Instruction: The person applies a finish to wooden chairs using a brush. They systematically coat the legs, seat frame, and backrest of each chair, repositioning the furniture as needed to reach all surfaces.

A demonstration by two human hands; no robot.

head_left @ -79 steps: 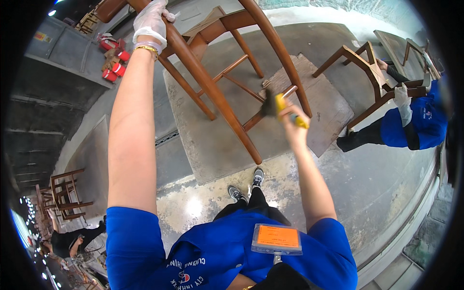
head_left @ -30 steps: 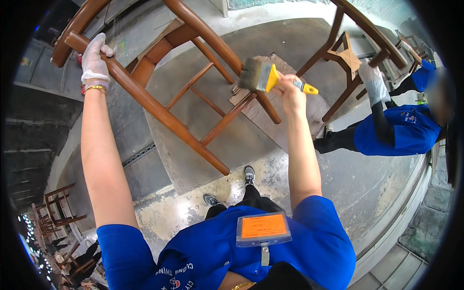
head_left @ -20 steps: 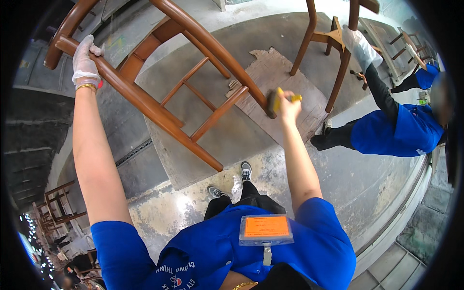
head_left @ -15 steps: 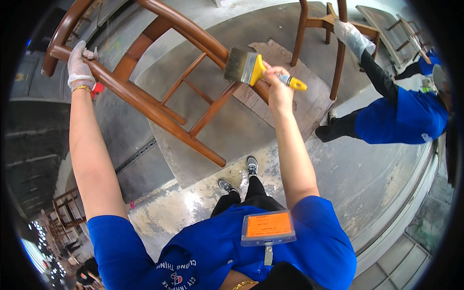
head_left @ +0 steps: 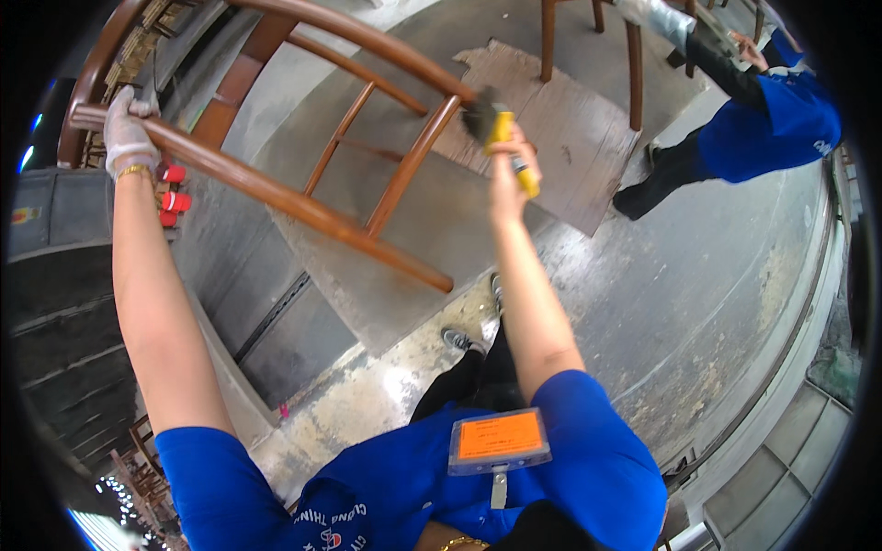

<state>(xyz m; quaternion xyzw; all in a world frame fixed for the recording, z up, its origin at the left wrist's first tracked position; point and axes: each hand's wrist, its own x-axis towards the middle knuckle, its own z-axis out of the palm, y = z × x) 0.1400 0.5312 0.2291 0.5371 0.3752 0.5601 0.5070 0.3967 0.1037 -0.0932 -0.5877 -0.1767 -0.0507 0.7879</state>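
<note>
A brown wooden chair frame is tilted on its side in front of me, its rails and legs reaching from upper left to the middle. My left hand, in a thin whitish glove, is closed round the frame's corner at the far left. In my bare right hand is a paintbrush with a yellow handle and dark bristles. The bristles meet the end of a chair leg near the top middle; motion blurs them a little.
A worn wooden board lies on the grey platform beneath the chair. To the right, a co-worker in a blue shirt stands by another wooden chair. Red objects sit below my left wrist; grey panels line the lower right.
The chair frame has turned slightly in my left hand. My right hand has swung the brush round to the leg's end, so it now appears more edge-on. The view has shifted.
</note>
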